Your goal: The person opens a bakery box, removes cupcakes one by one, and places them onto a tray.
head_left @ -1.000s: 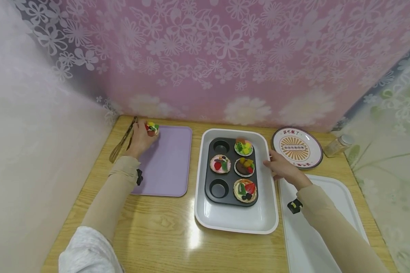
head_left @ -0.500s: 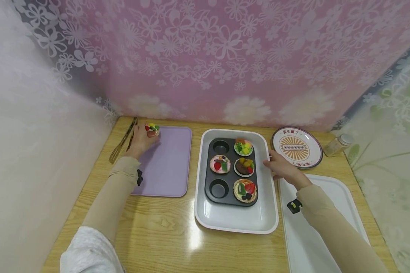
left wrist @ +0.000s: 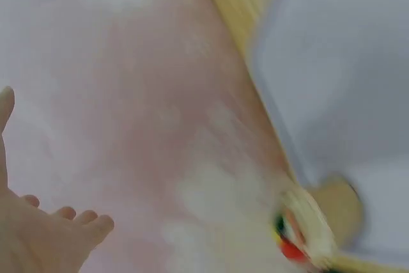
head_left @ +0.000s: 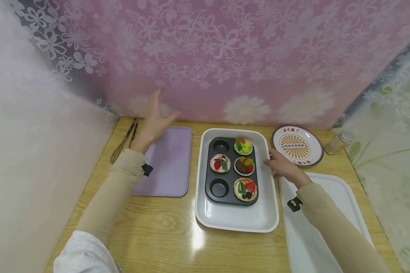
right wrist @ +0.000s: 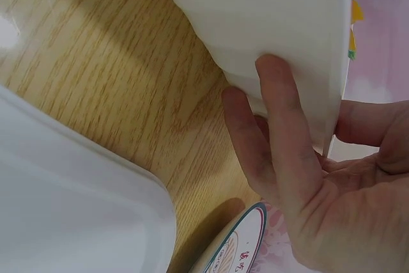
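My left hand is raised over the far end of the purple tray, fingers spread and nothing in them. A toy fruit tart stands at the tray's far corner in the left wrist view; the hand and forearm hide it in the head view. With thumb inside and fingers outside, my right hand pinches the right wall of the white pan. Inside that pan sits a dark muffin tin bearing several tarts, among them a chocolate one; two of its cups are bare.
Tongs lie left of the purple tray. On the right are a round printed plate, a small glass jar and a large white tray. A flowered curtain borders the table's back edge.
The left hand has let go of the tart, spread its fingers and risen away from the tray. The right hand holds the pan's wall as before.
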The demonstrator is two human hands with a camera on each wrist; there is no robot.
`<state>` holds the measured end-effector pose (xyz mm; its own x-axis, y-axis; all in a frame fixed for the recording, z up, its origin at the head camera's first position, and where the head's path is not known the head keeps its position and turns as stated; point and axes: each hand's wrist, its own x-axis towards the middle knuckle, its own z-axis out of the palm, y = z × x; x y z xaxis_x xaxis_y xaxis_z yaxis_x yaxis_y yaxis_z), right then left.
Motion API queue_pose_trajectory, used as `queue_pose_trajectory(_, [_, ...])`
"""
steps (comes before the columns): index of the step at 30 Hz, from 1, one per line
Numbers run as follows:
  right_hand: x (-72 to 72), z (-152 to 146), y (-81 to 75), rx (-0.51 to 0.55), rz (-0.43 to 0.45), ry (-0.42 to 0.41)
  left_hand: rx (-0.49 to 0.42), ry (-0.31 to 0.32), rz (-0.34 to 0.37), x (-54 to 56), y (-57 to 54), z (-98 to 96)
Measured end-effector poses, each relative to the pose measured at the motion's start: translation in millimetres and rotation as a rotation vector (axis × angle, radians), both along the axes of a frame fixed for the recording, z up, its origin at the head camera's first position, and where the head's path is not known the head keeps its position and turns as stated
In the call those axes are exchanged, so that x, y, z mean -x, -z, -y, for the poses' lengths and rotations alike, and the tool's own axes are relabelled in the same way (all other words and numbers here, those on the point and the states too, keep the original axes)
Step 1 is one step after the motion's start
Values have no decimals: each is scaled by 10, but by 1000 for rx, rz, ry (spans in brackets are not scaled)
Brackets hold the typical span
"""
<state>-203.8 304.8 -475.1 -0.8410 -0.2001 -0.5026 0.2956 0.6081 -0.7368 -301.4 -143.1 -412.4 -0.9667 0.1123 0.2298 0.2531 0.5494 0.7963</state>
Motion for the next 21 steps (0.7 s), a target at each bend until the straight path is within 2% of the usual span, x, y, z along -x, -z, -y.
queue_pose_trajectory(3, [7, -8, 15, 4, 2, 2, 30, 92, -7, -90, -55, -313])
queue_pose_trajectory(9, [8, -14, 24, 10, 4, 7, 151, 258, -82, -217, 32, -810])
queue_pose_trajectory(14, [10, -11, 26, 19, 2, 9, 177, 354, -46, -325, 170, -1037])
queue_pose_trajectory(21, [13, -23, 38, 24, 0, 8, 192, 464, 44, -467, 389, -1222])
